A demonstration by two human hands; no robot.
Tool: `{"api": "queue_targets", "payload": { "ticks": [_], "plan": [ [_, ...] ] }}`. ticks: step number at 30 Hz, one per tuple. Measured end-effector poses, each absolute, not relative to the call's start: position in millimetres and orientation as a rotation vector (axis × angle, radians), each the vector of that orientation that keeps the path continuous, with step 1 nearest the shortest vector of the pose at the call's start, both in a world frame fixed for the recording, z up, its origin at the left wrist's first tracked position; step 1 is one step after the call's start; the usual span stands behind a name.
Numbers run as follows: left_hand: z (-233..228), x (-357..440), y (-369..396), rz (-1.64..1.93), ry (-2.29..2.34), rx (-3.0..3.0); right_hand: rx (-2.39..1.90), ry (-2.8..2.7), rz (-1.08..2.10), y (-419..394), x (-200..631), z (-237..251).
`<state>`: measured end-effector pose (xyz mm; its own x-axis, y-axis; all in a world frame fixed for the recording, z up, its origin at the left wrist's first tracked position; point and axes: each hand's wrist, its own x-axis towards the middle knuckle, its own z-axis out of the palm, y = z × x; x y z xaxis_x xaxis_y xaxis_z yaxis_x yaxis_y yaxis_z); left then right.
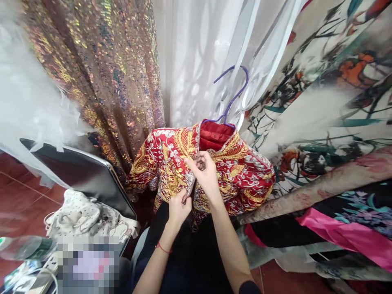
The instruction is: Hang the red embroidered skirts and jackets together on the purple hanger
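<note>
A red jacket with dense gold and silver embroidery hangs on a purple hanger, its collar up and its red lining showing. My left hand is closed on the lower front edge of the jacket, on its left panel. Higher up, near the collar opening, my right hand has thumb and fingers curled at the front edge, pinching the cloth there. Exactly what lies between the right fingertips is hidden. A thin red bracelet circles my left wrist.
A sequined curtain hangs at the left, sheer white fabric behind the jacket, and floral cloth at the right. On the left stand a dark-backed chair, a dotted white cloth and a plastic bottle.
</note>
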<state>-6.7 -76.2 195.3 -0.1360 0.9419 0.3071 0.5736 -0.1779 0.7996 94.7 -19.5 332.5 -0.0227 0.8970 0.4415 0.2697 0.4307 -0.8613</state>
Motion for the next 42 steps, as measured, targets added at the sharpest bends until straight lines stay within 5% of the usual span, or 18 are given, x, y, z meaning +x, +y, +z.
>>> {"api": "queue_targets", "payload": {
  "ticks": [3,10,21,26,34,39,42],
  "plan": [
    [220,0,-80,1.223,1.592,1.804,-0.937,-1.691,0.659,-30,103,360],
    [272,32,-111,1.106,1.371,1.951,-0.973,-1.516,-0.038,-42,140,389],
    [209,68,-31,0.989,1.634,1.882,-1.148,-1.582,-0.260,0,166,366],
    [210,41,-24,1.036,1.565,1.900,-0.868,-1.800,-0.401,-15,186,362],
    [341,-69,21,2.163,1.622,2.099,-1.029,-2.065,-0.657,-33,227,388],
    [385,-109,77,1.467,1.354,2.540,-0.981,-2.195,-0.521,-18,226,400],
    [385,-114,73,1.476,1.373,2.462,-0.847,-2.106,-0.268,-10,229,401]
  ]
}}
